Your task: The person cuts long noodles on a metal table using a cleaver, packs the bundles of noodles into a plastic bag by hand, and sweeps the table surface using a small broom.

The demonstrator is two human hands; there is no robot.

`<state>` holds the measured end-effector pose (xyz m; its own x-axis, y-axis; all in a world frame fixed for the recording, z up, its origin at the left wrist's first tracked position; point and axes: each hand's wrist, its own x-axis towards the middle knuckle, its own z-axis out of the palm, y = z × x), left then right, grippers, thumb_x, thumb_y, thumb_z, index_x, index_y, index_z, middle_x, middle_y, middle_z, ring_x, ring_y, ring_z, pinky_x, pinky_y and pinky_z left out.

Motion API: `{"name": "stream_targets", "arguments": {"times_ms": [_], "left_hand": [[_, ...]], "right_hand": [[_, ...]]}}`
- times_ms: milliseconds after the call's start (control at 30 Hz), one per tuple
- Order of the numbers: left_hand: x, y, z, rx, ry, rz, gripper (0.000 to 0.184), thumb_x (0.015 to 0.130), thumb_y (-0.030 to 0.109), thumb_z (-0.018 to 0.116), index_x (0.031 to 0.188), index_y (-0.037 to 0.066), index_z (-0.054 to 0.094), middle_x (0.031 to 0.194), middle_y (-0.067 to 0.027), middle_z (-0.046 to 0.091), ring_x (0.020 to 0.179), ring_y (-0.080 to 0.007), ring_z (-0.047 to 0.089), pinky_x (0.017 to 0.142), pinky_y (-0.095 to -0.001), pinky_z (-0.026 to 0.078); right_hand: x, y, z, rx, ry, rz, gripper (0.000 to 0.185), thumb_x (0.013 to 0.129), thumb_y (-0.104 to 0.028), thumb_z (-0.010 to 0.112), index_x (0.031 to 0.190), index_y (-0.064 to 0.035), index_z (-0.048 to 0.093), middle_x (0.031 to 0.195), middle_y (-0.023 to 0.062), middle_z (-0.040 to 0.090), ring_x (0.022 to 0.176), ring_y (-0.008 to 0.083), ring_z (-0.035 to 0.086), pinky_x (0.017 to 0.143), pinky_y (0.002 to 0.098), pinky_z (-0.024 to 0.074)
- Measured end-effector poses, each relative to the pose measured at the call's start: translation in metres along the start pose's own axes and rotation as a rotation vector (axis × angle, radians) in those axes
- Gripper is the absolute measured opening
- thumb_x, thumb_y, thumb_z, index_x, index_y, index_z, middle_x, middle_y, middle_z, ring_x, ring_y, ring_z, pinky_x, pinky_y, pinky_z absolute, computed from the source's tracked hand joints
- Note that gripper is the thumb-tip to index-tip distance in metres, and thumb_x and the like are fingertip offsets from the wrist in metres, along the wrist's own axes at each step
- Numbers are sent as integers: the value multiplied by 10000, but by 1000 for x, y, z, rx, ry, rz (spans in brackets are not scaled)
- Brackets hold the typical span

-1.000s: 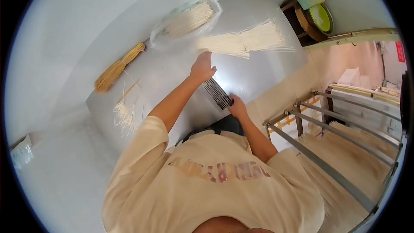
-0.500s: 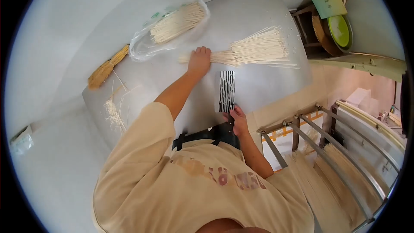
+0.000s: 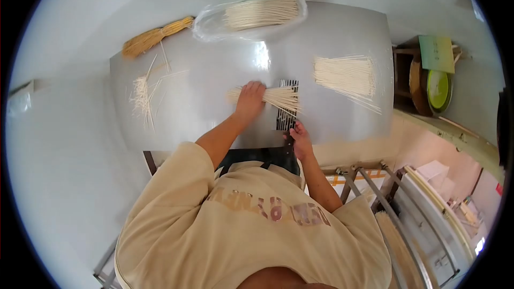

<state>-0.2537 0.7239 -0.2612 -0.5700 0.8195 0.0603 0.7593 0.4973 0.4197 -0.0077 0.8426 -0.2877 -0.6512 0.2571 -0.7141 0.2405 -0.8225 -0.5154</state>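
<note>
My left hand (image 3: 250, 100) is closed over a bundle of thin pale dried noodles (image 3: 281, 98) near the middle of the table. The bundle fans out to the right of my fingers, and a short end shows on the left. In my right hand (image 3: 300, 140) is the dark handle of a cleaver (image 3: 286, 122), at the table's near edge. Its broad blade, streaked black and white, lies beneath the fanned ends of the bundle. A separate stack of noodles (image 3: 344, 76) rests to the right, apart from both hands.
On the grey metal table (image 3: 203, 80), a clear plastic bag (image 3: 211, 25) of noodles lies at the back. A straw brush (image 3: 155, 37) sits at the back left, above loose scraps (image 3: 142, 96). Beyond the right edge stands a green bowl (image 3: 438, 89); metal rails (image 3: 393, 214) are lower right.
The noodles have become two groups: my left hand's bundle sits nearer me, apart from the stack on the right. The cleaver blade has come under the bundle. The camera view has turned.
</note>
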Motion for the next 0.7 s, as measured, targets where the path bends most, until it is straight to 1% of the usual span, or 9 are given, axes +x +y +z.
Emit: {"name": "stream_targets", "arguments": {"times_ms": [100, 200, 233, 267, 300, 367, 467, 533, 700], "left_hand": [[8, -20, -17, -121, -318, -148, 312, 828, 123, 690, 1097, 16, 572, 988, -127, 656, 901, -370, 627, 799, -465, 511], [6, -39, -33, -332, -314, -243, 225, 922, 190, 692, 1054, 48, 577, 802, -64, 617, 727, -301, 618, 694, -419, 523], [5, -42, -46, -328, -292, -240, 225, 922, 190, 692, 1054, 48, 577, 802, -64, 617, 727, -301, 618, 694, -419, 523], [5, -41, -64, -857, -458, -475, 199, 961, 236, 668, 1030, 76, 573, 791, -37, 586, 717, -247, 594, 688, -389, 517], [4, -39, -84, -1396, -616, -695, 193, 999, 282, 645, 1007, 105, 569, 779, -10, 554, 706, -192, 570, 682, -359, 511], [-5, -25, -126, -1523, -666, -763, 220, 1019, 336, 624, 956, 139, 550, 790, 16, 514, 698, -127, 513, 666, -310, 490], [-26, -20, -144, -1823, -757, -641, 237, 1015, 339, 630, 933, 135, 541, 782, 7, 518, 679, -136, 513, 645, -316, 477], [-37, -21, -148, -1895, -856, -553, 238, 1004, 336, 647, 918, 137, 547, 782, 8, 522, 681, -140, 528, 640, -318, 468], [-72, -36, -154, -1859, -1056, -480, 219, 978, 306, 676, 898, 124, 585, 853, -6, 572, 763, -153, 583, 724, -328, 487]], "right_hand": [[6, -31, -8, -105, -14, -14, 356, 975, 19, 555, 1317, -80, 555, 1113, 35, 670, 932, 136, 653, 765, 290, 565], [21, -54, -31, -351, 14, -34, 333, 964, -11, 589, 1293, -54, 577, 1113, 42, 670, 939, 154, 650, 774, 322, 564], [26, -57, -42, -750, 142, -173, 328, 957, -42, 615, 1284, -39, 586, 1128, 52, 670, 970, 172, 647, 796, 340, 558], [31, -59, -42, -1144, 278, -319, 331, 951, -74, 641, 1274, -25, 595, 1143, 61, 670, 1001, 189, 644, 817, 359, 553], [29, -68, -23, -1151, 269, -337, 331, 951, -74, 641, 1274, -25, 595, 1143, 61, 670, 1001, 189, 644, 817, 359, 553], [11, -95, 35, -1305, 324, -917, 368, 914, -180, 686, 1232, -7, 621, 1147, 154, 664, 1052, 266, 635, 891, 388, 509], [0, -119, 142, -569, -137, -209, 514, 955, -318, 686, 1332, 14, 580, 1330, 140, 620, 1207, 256, 592, 995, 387, 473], [0, -110, 199, -147, -564, -40, 571, 980, -357, 664, 1382, 31, 546, 1308, 144, 627, 1218, 245, 589, 994, 385, 472], [14, -82, 262, 42, -711, 210, 297, 1025, -297, 592, 1113, -14, 616, 977, 109, 652, 949, 214, 614, 963, 397, 478]]}}
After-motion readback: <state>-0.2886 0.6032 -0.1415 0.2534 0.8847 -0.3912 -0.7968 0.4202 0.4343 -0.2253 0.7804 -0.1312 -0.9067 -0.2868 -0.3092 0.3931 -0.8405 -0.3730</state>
